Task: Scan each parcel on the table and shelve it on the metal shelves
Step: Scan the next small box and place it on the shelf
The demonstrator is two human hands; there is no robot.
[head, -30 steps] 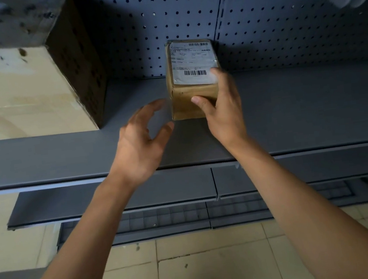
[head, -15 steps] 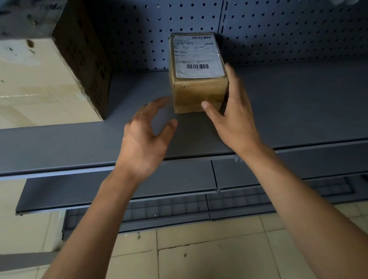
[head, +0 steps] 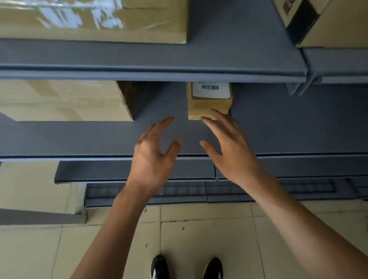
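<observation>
Small parcel (head: 209, 104) sits on the middle shelf (head: 86, 136), well back under the upper shelf (head: 225, 49). Left hand (head: 152, 159) splayed, holding nothing; right hand (head: 230, 148) slack too, fingertips (head: 213, 115) at the parcel's front edge, contact unclear. Risk: a drag while pulling away skews it. Kraft cardboard, glossy barcode label (head: 210, 89), smooth painted steel.

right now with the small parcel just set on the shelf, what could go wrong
The small parcel sits near the shelf's front edge, so the right hand, fingertips at its front face, might nudge it askew. The upper shelf already hides part of its barcode label, which may make it harder to read later.
</observation>
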